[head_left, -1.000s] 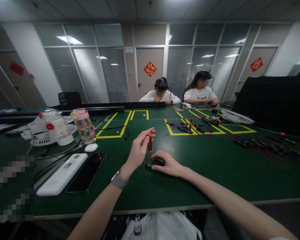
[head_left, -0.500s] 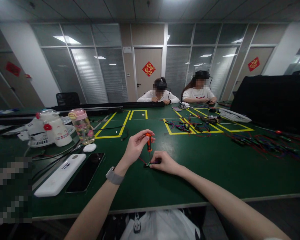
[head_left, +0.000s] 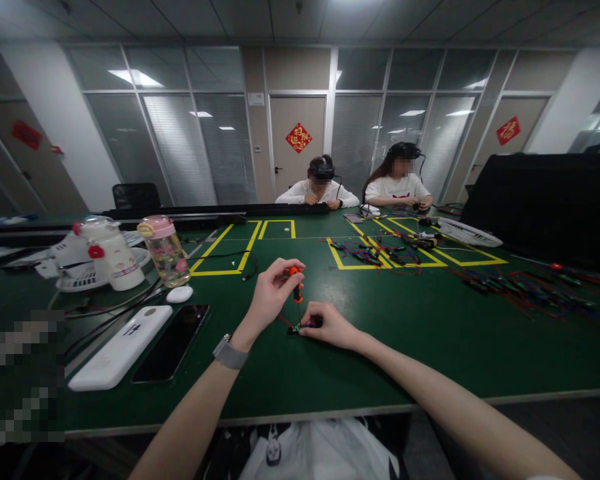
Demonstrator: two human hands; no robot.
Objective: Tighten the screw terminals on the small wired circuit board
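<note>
Green table (head_left: pixel 430 347) in a glass-walled office bears yellow tape outlines (head_left: pixel 230 250).

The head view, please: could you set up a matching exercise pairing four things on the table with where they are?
Things:
1. screwdriver
2. small part
3. phone
4. pink-lidded bottle

Places:
A. lying flat beside the white case
B. upright in the left hand
C. standing by the white jug, far left
D. on the table under the right hand fingertips

Pairs: 1-B, 2-D, 3-A, 4-C
</note>
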